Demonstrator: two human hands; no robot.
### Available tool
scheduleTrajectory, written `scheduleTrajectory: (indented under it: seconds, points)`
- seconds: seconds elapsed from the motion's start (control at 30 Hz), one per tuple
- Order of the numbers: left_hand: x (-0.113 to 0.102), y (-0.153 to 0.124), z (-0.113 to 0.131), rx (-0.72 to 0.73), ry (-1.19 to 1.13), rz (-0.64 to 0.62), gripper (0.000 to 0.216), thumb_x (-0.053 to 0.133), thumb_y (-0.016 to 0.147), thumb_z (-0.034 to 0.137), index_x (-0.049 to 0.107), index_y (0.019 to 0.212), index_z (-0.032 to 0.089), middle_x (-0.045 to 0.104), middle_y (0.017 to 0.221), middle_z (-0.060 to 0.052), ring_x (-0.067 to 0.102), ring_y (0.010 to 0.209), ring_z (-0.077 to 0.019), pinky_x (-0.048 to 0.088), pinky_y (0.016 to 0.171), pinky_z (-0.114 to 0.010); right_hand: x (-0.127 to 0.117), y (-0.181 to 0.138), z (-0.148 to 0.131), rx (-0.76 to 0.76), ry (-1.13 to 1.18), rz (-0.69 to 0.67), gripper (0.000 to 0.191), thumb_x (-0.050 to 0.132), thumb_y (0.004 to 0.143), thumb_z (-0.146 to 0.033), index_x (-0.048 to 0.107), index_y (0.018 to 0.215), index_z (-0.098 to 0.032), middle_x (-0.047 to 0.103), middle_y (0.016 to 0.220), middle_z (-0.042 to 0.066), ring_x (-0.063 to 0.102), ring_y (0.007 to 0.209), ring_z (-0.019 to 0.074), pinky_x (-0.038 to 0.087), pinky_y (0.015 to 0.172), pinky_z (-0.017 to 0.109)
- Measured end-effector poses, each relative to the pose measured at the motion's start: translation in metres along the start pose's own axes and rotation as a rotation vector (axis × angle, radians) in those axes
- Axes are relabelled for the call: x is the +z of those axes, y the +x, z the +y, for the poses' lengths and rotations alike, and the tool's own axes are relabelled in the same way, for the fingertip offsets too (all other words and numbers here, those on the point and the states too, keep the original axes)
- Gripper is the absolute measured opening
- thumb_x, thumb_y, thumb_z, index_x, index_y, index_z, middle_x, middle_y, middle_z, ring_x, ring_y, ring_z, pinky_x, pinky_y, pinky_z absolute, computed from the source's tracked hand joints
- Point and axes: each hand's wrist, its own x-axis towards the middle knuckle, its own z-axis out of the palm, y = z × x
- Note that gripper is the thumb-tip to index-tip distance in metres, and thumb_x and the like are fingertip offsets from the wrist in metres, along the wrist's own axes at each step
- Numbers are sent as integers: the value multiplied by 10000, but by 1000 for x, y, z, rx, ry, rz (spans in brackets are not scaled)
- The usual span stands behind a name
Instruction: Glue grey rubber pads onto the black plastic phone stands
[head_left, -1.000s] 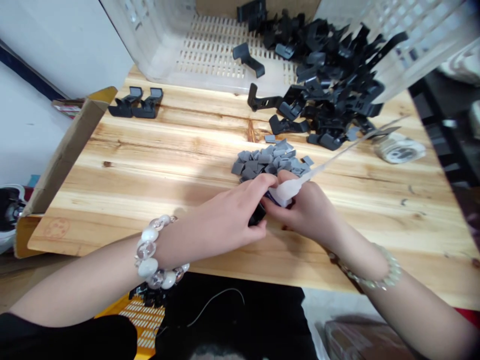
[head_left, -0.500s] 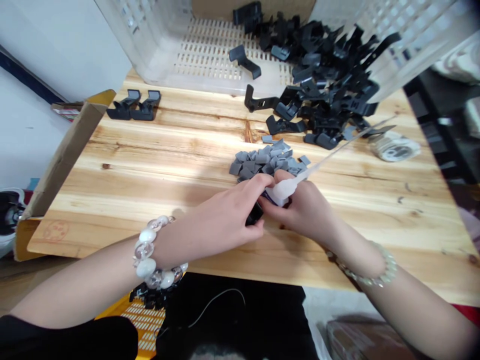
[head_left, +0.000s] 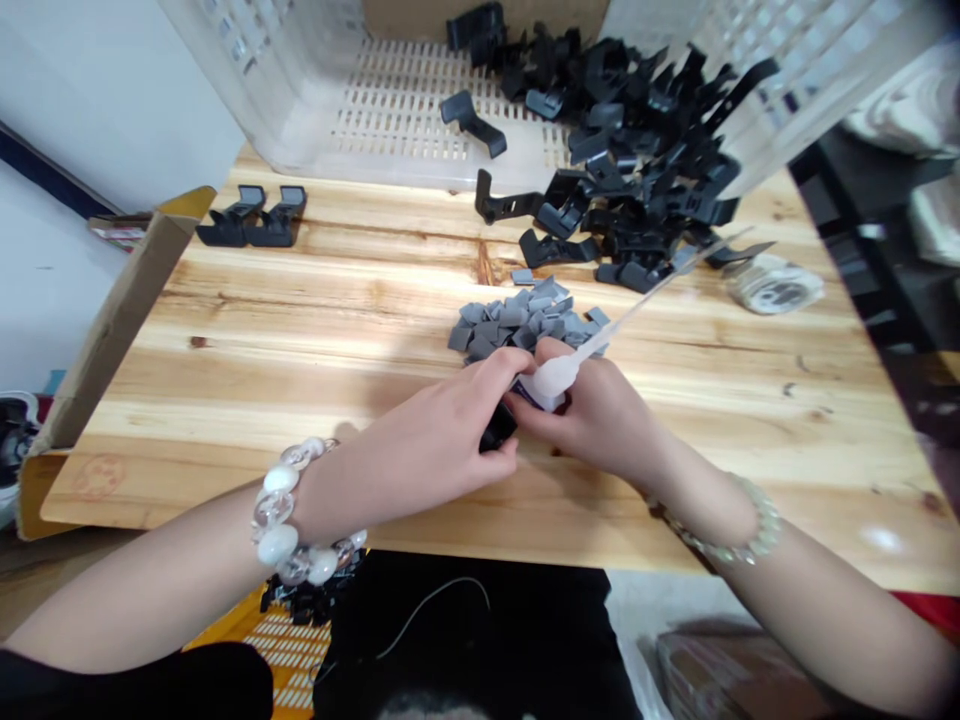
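Black piece (head_left: 498,428), mostly hidden, sits inside the left hand (head_left: 442,420), low over the near middle of the bench (head_left: 337,330). Along the back of that bench I have the white slatted crate (head_left: 390,100), then a heap of dark brackets (head_left: 660,190) lying partly in it and partly in front. Left fingers (head_left: 504,368) are wrapped around the piece; the right hand (head_left: 600,415), close against them, grasps a white container (head_left: 555,377), its long thin tip angled away toward the brackets. Whether the right fingers also touch the piece, I cannot tell. Small grey pads (head_left: 517,320) lie piled just beyond both hands.

To work well this close, I'd keep the left grip firm, the right pressure light and that tip clear of the brackets. Compared with half a second ago, everything has slid left in my view, hands included; both grips look unchanged.
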Motion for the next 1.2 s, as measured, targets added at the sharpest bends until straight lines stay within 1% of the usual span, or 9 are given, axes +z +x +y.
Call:
scheduleTrajectory:
  seconds: [0.1, 0.3, 0.57, 0.67, 0.93, 1.1, 1.2]
  points:
    - [0, 0, 0, 5, 8, 4, 517, 576, 836, 197, 354, 1301, 243, 572, 1021, -33, 596, 813, -160, 490, 760, -290, 0, 0, 0, 0, 6, -7, 301, 617, 784, -307, 338, 698, -233, 406, 560, -62, 397, 508, 107, 284, 496, 243]
    - [-1, 0, 0, -8, 21, -2, 518, 578, 840, 210, 343, 1299, 254, 569, 1004, -20, 587, 801, -152, 486, 761, -284, -1, 0, 1, -4, 0, -14, 281, 616, 787, -280, 354, 702, -224, 439, 599, -50, 414, 545, 108, 297, 524, 239]
    - [-1, 0, 2, -38, 36, -19, 491, 556, 846, 217, 342, 1286, 253, 566, 1001, -25, 590, 817, -165, 489, 765, -301, -1, -1, 0, 7, 8, -26, 160, 614, 794, -287, 477, 788, -205, 492, 612, -40, 428, 538, 114, 301, 533, 240]
    - [-2, 0, 3, -33, 31, -16, 483, 556, 845, 213, 348, 1279, 253, 569, 1000, -26, 591, 811, -166, 489, 761, -303, -1, -1, 0, -5, 0, -23, 146, 613, 800, -294, 501, 816, -202, 509, 619, -36, 427, 530, 114, 301, 533, 242]
    - [-3, 1, 4, -64, 32, -44, 479, 550, 848, 222, 347, 1282, 249, 572, 1029, -32, 596, 830, -168, 488, 757, -299, -2, -1, -1, 28, 6, -31, 166, 617, 777, -277, 467, 775, -206, 490, 620, -36, 426, 555, 121, 298, 533, 242]
    - [-2, 1, 2, -36, 22, -23, 504, 559, 840, 207, 347, 1296, 246, 573, 1024, -34, 598, 842, -172, 487, 768, -302, -1, -1, 0, 7, 0, -16, 189, 614, 785, -283, 440, 756, -213, 488, 614, -36, 439, 550, 120, 301, 528, 238]
    - [-2, 1, 2, -24, 6, -23, 502, 562, 843, 212, 353, 1299, 251, 575, 1021, -36, 600, 839, -176, 490, 765, -307, 0, 0, 0, 11, 4, -13, 233, 616, 777, -289, 399, 728, -221, 470, 596, -45, 430, 532, 114, 300, 519, 238]
